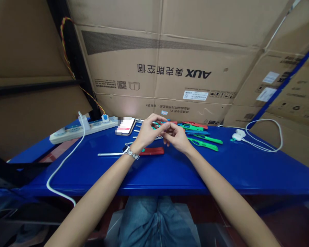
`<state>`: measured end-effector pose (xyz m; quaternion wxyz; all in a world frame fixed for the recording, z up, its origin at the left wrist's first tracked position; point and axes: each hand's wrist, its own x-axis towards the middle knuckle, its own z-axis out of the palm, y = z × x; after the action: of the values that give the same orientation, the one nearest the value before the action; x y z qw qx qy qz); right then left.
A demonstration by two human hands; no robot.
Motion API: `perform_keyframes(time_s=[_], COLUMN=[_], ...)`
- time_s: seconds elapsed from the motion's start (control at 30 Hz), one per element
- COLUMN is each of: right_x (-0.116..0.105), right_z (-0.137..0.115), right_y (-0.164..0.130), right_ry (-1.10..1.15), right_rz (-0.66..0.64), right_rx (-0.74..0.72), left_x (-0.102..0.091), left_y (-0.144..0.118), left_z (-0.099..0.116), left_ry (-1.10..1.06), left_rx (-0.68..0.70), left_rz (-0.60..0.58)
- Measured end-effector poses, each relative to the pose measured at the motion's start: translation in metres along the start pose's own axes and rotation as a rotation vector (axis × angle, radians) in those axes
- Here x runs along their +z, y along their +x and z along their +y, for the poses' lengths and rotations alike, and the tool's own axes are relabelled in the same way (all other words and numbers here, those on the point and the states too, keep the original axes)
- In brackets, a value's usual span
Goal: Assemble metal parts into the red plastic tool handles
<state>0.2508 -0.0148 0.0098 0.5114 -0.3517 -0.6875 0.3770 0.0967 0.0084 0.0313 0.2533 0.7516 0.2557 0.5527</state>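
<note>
Above the blue table, my left hand (148, 132) and my right hand (179, 137) meet at the fingertips. Both have curled, closed fingers; whatever is between them, if anything, is hidden. A watch with a metal band (130, 152) is on my left wrist. Under that wrist lies a red long-necked lighter (154, 151), its metal tube pointing left. Behind and beside my hands are more lighters: a green one (204, 143) and another green one (193, 127) to the right, and a red one (195, 125) at the back. My hands partly cover several others.
A phone (125, 126) with a lit screen lies behind on the left, near a white power strip (84, 129) with a white cable (64, 161). At right are a white charger (239, 134) and its looped cable. Cardboard (118, 61) walls the back.
</note>
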Motion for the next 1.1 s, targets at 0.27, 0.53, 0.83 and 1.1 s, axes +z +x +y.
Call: perform_keyframes(time_s=[0.27,0.53,0.83,1.1], right_x=[0.002,-0.013,0.003,-0.019], right_z=[0.008,-0.014,0.004,-0.017], right_y=[0.001,-0.001,0.005,-0.003], right_ry=[0.052,-0.044,0.023,0.096], right_rz=[0.048,-0.115,0.071,-0.18], right_rx=[-0.013,0.018,0.062,0.083], left_x=[0.006,0.001,0.013,0.0], left_y=[0.0,-0.001,0.001,0.002], left_z=[-0.002,0.001,-0.007,-0.005], left_ry=[-0.09,-0.043,-0.108,-0.123], left_rx=[0.023,0.033,-0.017,0.007], left_rz=[0.019,-0.138,0.033,-0.169])
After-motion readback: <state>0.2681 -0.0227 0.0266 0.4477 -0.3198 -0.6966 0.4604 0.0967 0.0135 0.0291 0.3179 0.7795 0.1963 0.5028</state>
